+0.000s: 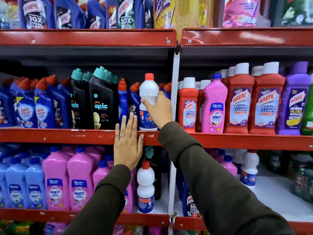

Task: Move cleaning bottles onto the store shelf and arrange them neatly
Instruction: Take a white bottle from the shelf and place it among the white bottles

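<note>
Both hands: right [158, 108] grips white bottle [148, 94], seemingly upright.

Middle shelf [67, 135] packed front to back. White bottle [149, 92] wedged between blue bottles [122, 102] and the upright post [175, 92], no side gap. Only clearance is above the caps, under the upper shelf [88, 38].

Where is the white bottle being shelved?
White bottle stands on the middle shelf, gripped by the right hand, just left of the white upright.
</note>
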